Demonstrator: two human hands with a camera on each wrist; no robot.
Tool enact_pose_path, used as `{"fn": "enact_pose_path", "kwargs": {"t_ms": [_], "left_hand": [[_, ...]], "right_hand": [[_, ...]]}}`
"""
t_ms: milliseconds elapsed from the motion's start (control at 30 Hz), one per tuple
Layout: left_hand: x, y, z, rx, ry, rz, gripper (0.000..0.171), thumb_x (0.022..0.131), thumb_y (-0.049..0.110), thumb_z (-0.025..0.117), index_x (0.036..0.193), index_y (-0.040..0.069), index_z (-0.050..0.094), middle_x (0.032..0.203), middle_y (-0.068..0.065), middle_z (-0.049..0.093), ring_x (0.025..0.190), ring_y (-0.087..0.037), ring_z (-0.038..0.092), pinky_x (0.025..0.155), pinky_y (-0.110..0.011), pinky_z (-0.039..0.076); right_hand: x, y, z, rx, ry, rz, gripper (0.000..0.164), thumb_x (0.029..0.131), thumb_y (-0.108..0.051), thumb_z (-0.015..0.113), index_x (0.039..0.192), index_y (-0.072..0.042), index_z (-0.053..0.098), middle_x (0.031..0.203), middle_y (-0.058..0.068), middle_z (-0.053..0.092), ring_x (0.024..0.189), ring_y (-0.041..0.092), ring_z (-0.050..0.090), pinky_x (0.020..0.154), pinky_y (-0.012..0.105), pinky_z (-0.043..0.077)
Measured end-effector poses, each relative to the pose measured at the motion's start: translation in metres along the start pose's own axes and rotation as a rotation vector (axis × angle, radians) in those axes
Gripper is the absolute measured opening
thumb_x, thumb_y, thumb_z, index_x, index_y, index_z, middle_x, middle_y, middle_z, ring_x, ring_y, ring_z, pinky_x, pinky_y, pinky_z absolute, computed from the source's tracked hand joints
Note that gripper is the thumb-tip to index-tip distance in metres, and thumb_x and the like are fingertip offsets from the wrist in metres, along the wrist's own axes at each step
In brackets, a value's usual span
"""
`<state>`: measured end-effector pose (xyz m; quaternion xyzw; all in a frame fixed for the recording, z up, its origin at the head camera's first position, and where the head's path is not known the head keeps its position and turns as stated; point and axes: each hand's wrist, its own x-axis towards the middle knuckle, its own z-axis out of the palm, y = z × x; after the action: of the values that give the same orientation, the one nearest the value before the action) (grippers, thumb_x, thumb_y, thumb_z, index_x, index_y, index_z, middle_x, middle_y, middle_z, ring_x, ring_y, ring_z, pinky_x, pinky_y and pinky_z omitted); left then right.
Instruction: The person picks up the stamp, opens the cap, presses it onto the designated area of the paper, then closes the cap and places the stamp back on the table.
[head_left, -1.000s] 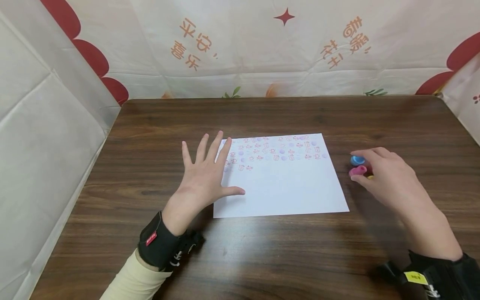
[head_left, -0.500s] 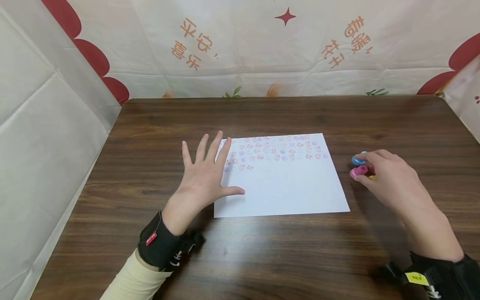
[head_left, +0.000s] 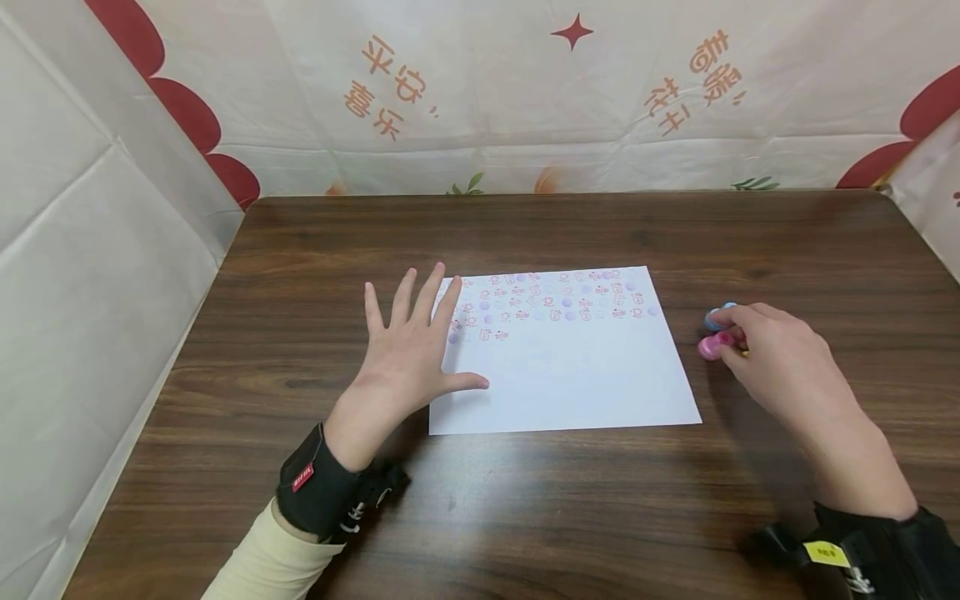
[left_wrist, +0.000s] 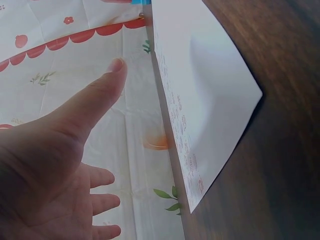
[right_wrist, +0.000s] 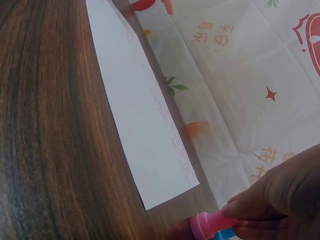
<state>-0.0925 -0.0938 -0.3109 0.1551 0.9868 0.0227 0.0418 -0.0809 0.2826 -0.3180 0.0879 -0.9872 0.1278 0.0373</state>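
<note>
A white sheet of paper [head_left: 577, 375] lies on the table, its upper part covered with small red and purple stamp prints. My left hand [head_left: 408, 354] is spread over the sheet's left edge, fingers and thumb straight; whether the palm touches the paper cannot be told. To the right of the sheet, my right hand [head_left: 783, 358] is at a small cluster of stamps. Its thumb and fingers pinch the handle of a pink stamp [right_wrist: 205, 225]. A blue stamp [head_left: 714, 319] sits just behind, below the index finger. Part of a yellow one shows beside the thumb, mostly hidden.
The brown wooden table [head_left: 525, 517] extends around the sheet. A white printed cloth [head_left: 487, 100] hangs behind its far edge, and plain white sheeting [head_left: 97, 250] covers the left side. Both wrists wear black straps [head_left: 322, 483] with cameras.
My right thumb and index finger have drawn closer together around the pink stamp's handle. The left hand and the paper stay practically where they were.
</note>
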Motion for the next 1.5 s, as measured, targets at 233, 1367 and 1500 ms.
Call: {"fn": "enact_pose_path", "kwargs": {"t_ms": [233,1367,1500], "left_hand": [[0.000,0.000,0.001,0.000,0.005,0.003,0.124,0.062,0.078,0.064,0.154,0.014,0.012,0.162,-0.011,0.004,0.144,-0.037,0.000,0.109,-0.072,-0.003],[0.000,0.002,0.009,0.000,0.023,0.014,0.121,0.064,0.076,0.065,0.154,0.014,0.012,0.162,-0.010,0.006,0.145,-0.034,0.004,0.111,-0.070,-0.001],[0.001,0.003,0.009,-0.027,0.052,0.022,0.118,0.066,0.074,0.065,0.153,0.013,0.015,0.161,-0.010,0.011,0.144,-0.034,0.008,0.112,-0.069,0.002]], "right_hand": [[0.000,0.001,0.002,-0.011,0.038,-0.014,0.027,0.078,-0.005,0.075,0.101,0.004,0.065,0.091,0.027,0.065,0.082,0.040,0.057,0.068,0.059,0.045],[0.006,-0.052,0.001,0.139,0.214,-0.026,0.025,0.077,-0.006,0.078,0.099,0.001,0.071,0.096,0.023,0.067,0.080,0.034,0.058,0.068,0.054,0.053],[0.009,-0.061,0.002,0.163,0.225,-0.044,0.025,0.077,-0.008,0.078,0.100,0.000,0.071,0.096,0.022,0.068,0.081,0.033,0.061,0.068,0.054,0.054]]}}
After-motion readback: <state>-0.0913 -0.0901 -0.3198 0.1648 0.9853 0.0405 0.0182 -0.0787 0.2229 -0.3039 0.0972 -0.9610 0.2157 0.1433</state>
